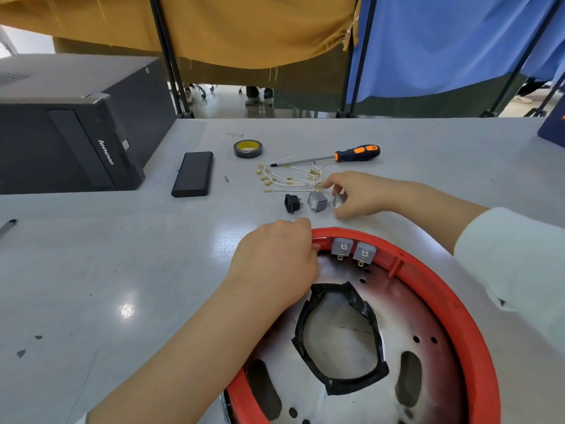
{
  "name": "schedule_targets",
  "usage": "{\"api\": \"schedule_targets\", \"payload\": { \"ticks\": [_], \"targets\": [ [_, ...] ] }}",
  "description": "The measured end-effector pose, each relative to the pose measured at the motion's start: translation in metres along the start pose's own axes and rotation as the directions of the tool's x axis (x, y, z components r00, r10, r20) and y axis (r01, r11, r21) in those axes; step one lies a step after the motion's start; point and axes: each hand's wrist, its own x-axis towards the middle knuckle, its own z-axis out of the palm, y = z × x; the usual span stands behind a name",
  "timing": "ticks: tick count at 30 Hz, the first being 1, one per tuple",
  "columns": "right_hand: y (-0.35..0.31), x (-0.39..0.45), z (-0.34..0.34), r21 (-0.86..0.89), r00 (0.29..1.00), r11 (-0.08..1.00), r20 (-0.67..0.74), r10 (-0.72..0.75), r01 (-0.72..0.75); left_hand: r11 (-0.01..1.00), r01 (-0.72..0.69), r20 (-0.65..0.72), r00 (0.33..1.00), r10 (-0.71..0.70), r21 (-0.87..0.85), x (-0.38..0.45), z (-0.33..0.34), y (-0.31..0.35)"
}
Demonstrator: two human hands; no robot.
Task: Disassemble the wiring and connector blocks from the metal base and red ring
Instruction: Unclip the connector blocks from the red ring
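red ring (440,280), grey connector blocks (363,253), orange-black screwdriver (356,153)

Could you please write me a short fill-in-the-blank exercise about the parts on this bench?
1. The number of grey connector blocks still mounted in the red ring is ____.
2. The screwdriver has a black and ____ handle.
3. The right hand pinches a small block beside the loose ____ wires.
4. The left hand rests on the ring's ____ rim.

Answers: two; orange; white; far
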Motion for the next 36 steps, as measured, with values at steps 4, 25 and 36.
{"api": "schedule_targets", "payload": {
  "ticks": [4, 25, 36],
  "targets": [
    [-0.001, 0.011, 0.002, 0.072, 0.995, 0.993, 0.028, -0.092, 0.09, 1.0, -0.006, 0.005, 1.0, 0.006, -0.002, 0.0, -0.001, 0.0],
    [-0.008, 0.017, 0.002, 0.218, 0.998, 0.974, 0.002, -0.059, 0.057, 1.0, 0.008, 0.033, 0.999, -0.008, -0.013, 0.001, -0.002, 0.001],
    [-0.006, 0.017, 0.002, 0.084, 0.998, 0.995, -0.013, -0.054, 0.055, 1.0, 0.004, 0.029, 1.0, -0.005, 0.01, 0.001, -0.001, 0.001]
  ]
}}
